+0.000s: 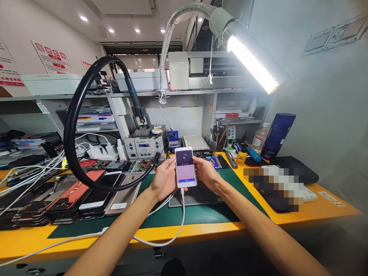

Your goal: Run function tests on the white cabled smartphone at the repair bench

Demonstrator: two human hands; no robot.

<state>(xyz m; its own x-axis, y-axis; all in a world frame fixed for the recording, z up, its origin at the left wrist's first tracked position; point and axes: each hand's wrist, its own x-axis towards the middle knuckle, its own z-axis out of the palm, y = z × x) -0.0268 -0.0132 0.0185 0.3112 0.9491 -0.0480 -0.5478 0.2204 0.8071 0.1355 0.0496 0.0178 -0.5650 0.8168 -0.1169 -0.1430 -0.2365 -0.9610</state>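
A white smartphone (186, 168) is held upright over the workbench, its lit screen turned toward me. The screen shows a dark top with a dial, a pale list and a blue bar at the bottom. My left hand (166, 176) grips the phone's left edge, with fingers partly behind it. On the opposite edge is my right hand (206, 168), its thumb and fingers closed on the upper right side. A white charging cable (183, 211) is plugged into the bottom of the phone and loops down past the bench edge. Below lies a dark perforated plate (198, 196).
Stacked phones (97, 191) fill the left, under the hot-air station's curved black hose (69, 126). The station (145, 146) stands behind. A green mat (224, 214) covers the yellow bench (201, 231). A lit lamp (253, 63) hangs overhead. On the right stand a bottle (259, 136) and blue can (278, 134).
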